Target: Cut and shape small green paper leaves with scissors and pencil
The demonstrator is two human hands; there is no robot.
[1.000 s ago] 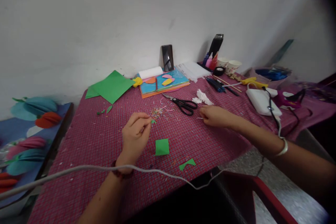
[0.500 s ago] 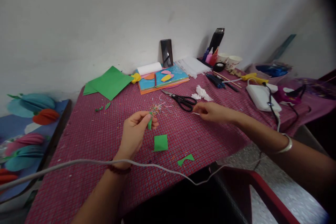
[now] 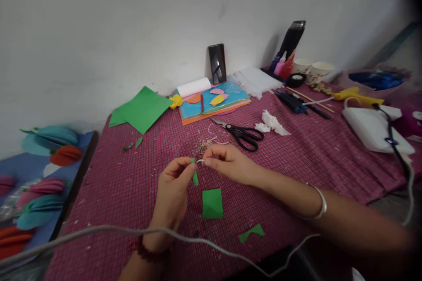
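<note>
Nearest the camera a white cable (image 3: 99,230) sags across the desk (image 3: 115,193), which wears a red checked cloth. Just beyond it lie 2 cut green pieces: a bow-shaped scrap (image 3: 252,232) and a green square (image 3: 212,203). Above the square the left hand (image 3: 174,186) pinches a small green paper strip (image 3: 194,175) between thumb and fingers, held just off the cloth. The right hand (image 3: 227,163) meets it, fingers closed on a thin white sliver (image 3: 200,161) that touches the strip's top end. By the look of it the cutting is done and the joining of sliver and strip is only starting; whether they are fastened cannot be told. Farther back lie a heap of trimmings (image 3: 204,144), black scissors (image 3: 244,134), crumpled white paper (image 3: 273,123), a green sheet (image 3: 141,109) and a stack of coloured paper (image 3: 214,102).
</note>
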